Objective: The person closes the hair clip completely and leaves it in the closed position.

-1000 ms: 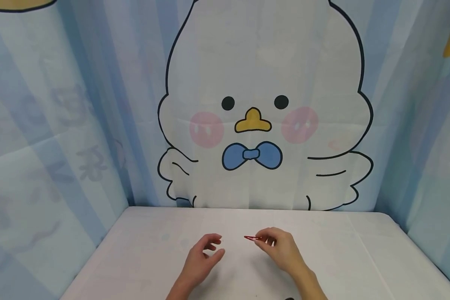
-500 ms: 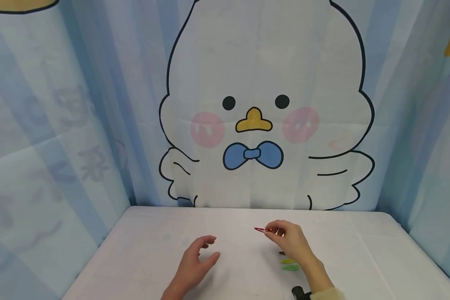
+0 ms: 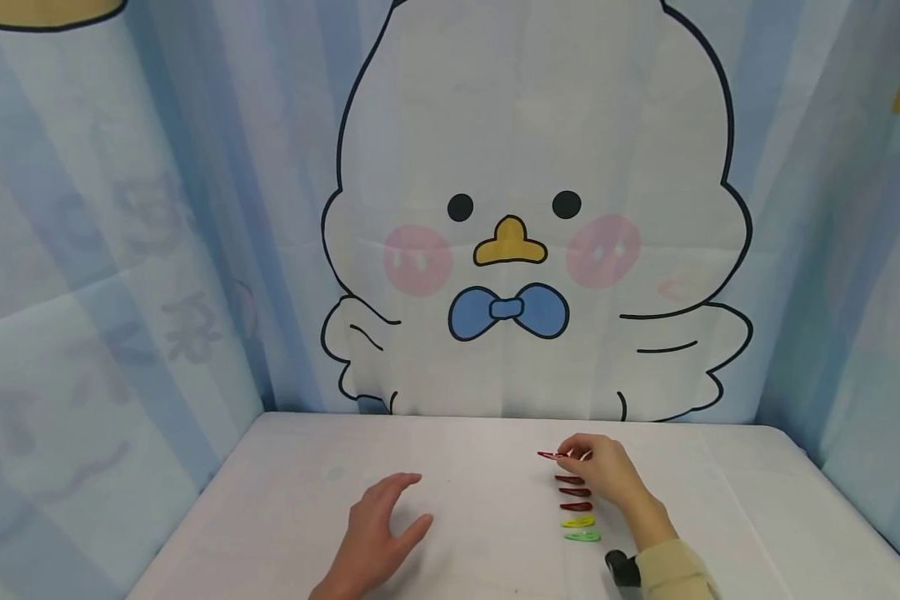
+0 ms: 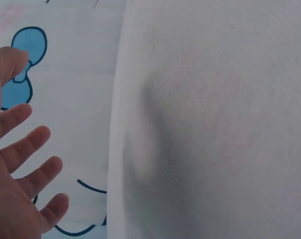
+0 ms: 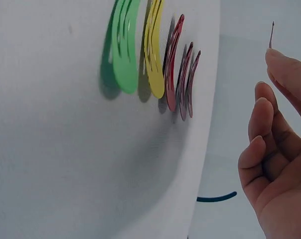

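My right hand [image 3: 611, 471] pinches a red snap hair clip [image 3: 546, 455] between thumb and forefinger, above the far end of a column of clips. In that column lie three dark red hair clips [image 3: 575, 492], then a yellow hair clip [image 3: 578, 522] and a green hair clip [image 3: 582, 537] nearest me. The right wrist view shows the held clip edge-on as a thin sliver, most of it hidden by the fingertips. My left hand [image 3: 375, 533] hovers over the table at left of centre, fingers spread and holding nothing.
A white cloth covers the table [image 3: 285, 492]. Behind it hangs a curtain [image 3: 525, 367] printed with a white bird in a blue bow tie, and striped curtains close both sides. A black device [image 3: 622, 569] sits at my right wrist beside the sleeve.
My right hand has moved right and farther from me with the red hair clip, uncovering the column of clips. My left hand has drawn back to the left, its fingers opening wider.
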A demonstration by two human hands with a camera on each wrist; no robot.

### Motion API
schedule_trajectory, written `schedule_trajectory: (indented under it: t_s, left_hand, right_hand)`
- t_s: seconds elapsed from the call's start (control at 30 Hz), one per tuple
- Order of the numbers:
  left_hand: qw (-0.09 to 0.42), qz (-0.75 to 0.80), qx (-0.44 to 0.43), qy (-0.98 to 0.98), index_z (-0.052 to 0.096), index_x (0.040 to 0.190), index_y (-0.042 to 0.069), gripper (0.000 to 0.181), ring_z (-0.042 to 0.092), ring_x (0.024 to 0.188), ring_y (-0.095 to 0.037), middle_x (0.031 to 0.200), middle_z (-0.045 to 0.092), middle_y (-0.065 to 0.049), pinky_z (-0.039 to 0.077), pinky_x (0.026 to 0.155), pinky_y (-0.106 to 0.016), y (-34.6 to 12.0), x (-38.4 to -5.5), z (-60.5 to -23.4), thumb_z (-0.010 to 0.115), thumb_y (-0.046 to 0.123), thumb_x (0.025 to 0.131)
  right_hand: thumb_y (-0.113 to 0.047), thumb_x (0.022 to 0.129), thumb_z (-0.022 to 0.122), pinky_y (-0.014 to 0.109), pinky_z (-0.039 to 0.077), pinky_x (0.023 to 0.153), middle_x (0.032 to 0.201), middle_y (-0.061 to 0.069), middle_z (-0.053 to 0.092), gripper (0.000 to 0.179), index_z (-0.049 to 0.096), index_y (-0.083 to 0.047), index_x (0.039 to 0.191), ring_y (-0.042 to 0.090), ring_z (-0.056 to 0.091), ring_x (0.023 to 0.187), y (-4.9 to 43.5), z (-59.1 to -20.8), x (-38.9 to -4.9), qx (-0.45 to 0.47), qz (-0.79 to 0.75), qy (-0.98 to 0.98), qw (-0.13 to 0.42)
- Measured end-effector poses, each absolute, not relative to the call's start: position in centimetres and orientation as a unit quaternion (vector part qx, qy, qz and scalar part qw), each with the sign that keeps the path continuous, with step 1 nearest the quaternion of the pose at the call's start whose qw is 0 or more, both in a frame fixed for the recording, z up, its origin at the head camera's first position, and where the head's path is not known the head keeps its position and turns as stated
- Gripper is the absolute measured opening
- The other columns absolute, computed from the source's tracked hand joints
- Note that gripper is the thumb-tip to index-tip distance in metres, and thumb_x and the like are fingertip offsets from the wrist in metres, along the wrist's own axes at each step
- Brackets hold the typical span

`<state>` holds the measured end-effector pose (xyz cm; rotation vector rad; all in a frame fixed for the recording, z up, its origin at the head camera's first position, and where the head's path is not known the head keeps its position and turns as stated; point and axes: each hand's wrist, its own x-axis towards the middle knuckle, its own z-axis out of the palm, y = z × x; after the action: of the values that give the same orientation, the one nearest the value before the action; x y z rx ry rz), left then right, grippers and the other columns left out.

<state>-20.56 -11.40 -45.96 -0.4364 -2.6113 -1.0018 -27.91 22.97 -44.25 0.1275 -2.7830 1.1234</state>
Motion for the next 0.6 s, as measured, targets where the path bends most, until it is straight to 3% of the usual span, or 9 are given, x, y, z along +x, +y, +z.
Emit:
schedule_trajectory:
  t_s: [0.6]
  left_hand:
    - [0.133, -0.213, -0.136, -0.958, 0.055, 0.141, 0.017, 0.061, 0.042, 0.134, -0.037, 0.144, 0.052, -0.009, 0.028, 0.104, -0.068, -12.2, -19.4, -45.1, 0.074, 0.044, 0.089]
  right_hand:
    - [-0.011, 0.088, 0.075, 0.035, 0.046, 0.068, 0.082, 0.003, 0.061, 0.005, 0.072, -0.008, 0.092, 0.02, 0.055, 0.077, 25.2, -46.0, -29.2, 0.015, 0.346, -0.938, 0.001]
